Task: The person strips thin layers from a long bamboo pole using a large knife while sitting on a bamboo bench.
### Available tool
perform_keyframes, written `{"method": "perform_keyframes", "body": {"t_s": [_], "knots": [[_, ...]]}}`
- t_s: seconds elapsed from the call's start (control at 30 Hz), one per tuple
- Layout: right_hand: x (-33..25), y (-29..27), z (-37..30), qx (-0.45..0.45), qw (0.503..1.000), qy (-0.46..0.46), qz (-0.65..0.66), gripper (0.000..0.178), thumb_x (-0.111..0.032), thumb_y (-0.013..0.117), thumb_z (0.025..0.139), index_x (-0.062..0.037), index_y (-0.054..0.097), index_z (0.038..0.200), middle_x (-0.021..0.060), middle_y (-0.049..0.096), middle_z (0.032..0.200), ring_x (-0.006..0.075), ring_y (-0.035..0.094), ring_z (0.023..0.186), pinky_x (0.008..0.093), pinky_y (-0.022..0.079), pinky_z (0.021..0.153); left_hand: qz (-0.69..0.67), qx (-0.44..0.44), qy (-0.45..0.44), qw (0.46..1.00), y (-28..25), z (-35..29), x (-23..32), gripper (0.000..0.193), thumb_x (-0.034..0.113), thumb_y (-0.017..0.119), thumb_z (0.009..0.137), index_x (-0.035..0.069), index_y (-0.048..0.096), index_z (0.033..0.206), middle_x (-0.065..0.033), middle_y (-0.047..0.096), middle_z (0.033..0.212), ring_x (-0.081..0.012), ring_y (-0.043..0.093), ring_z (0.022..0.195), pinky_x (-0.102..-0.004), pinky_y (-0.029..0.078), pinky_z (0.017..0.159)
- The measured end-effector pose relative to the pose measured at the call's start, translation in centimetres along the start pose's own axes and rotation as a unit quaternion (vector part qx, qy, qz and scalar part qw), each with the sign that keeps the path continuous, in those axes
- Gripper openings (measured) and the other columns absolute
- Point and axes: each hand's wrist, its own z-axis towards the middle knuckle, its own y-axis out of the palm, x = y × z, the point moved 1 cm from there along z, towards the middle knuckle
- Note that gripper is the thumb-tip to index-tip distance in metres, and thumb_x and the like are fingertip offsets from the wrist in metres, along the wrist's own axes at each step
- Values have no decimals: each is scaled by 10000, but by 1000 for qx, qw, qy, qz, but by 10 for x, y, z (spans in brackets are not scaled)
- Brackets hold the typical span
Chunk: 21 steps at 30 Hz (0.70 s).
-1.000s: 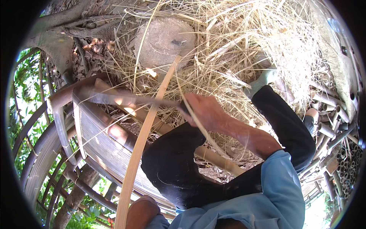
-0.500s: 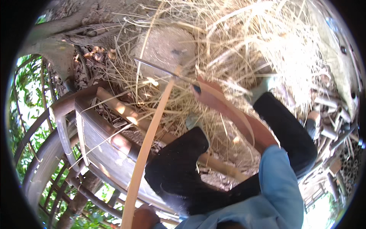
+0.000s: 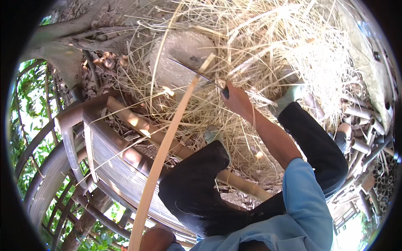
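Note:
My right hand point(image 3: 238, 99) is closed around the dark handle of a knife point(image 3: 196, 73), whose long thin blade points to the upper left. The blade crosses a long, pale bamboo strip point(image 3: 165, 147) close to its far end, and a short piece of the strip shows beyond it. That strip runs down to the lower edge, where my left hand point(image 3: 158, 239) is closed on it, its fingers partly hidden. Beneath the blade, on the ground, lies a round, flat-topped stone or stump point(image 3: 178, 56); I cannot tell which.
Loose straw-like shavings point(image 3: 268, 54) cover the ground ahead and to the right. A curved bamboo bench point(image 3: 115, 157) stands to my left, with a bamboo pole point(image 3: 243, 185) crossing near my legs. Cut bamboo pieces point(image 3: 362, 125) are piled at right, tree roots point(image 3: 79, 31) at upper left.
My right hand and the knife have shifted a little right and away from me. A thin curled strip that lay along my right forearm no longer shows there. The bamboo strip has tilted slightly.

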Motion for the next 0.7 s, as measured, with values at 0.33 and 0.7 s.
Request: {"method": "perform_keyframes", "body": {"t_s": [0.33,0.7], "knots": [[-65,-19,-24,-105,988,-58,93,321,-330,614,987,-34,528,1077,152,656,734,294,679,580,409,556,520,25,16,-17,999,-18,7,9,438,410,435,1024,160,363,672,-17,336,635,-167,332,606,-351,308,594],[-86,-40,-37,-83,965,105,224,415,-367,675,926,31,569,984,207,641,711,374,674,669,444,504,618,-3,136,-161,978,-175,103,31,448,400,452,1011,169,335,646,-35,320,650,-196,314,646,-388,292,635]]}}
